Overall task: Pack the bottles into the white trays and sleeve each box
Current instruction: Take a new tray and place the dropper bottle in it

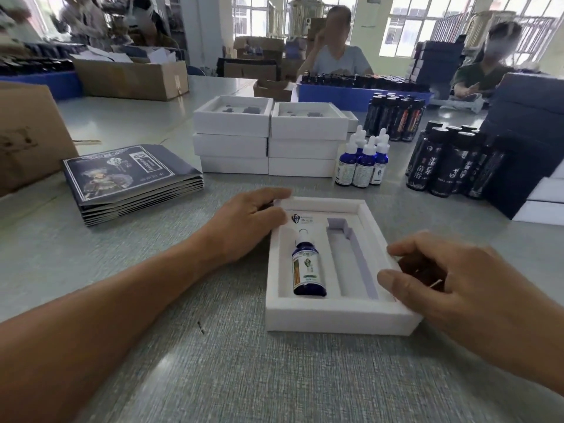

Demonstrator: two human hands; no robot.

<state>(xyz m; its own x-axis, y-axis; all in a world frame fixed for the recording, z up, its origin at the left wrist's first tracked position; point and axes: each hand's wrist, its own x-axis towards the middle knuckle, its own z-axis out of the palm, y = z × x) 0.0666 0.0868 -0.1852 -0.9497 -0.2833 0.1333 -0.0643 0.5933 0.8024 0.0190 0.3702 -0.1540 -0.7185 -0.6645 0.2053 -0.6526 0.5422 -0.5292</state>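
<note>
A white tray [332, 315] lies on the grey table in front of me. A blue dropper bottle [308, 267] lies in its left slot; the long right slot [351, 264] holds nothing. My left hand [247, 224] rests with relaxed fingers on the tray's far left corner. My right hand [451, 279] touches the tray's right rim with thumb and forefinger, the other fingers loosely curled. Several more blue dropper bottles [363, 160] stand behind the tray. Tall black bottles [448, 166] stand at the right. A stack of dark printed sleeves [128, 181] lies at the left.
Two stacks of white trays [268, 141] stand behind the work area. More black bottles [393, 117] and a blue bin [360, 93] of bottles sit farther back. Cardboard boxes [27, 132] stand at the left, dark boxes [525, 141] at the right. People sit across the table.
</note>
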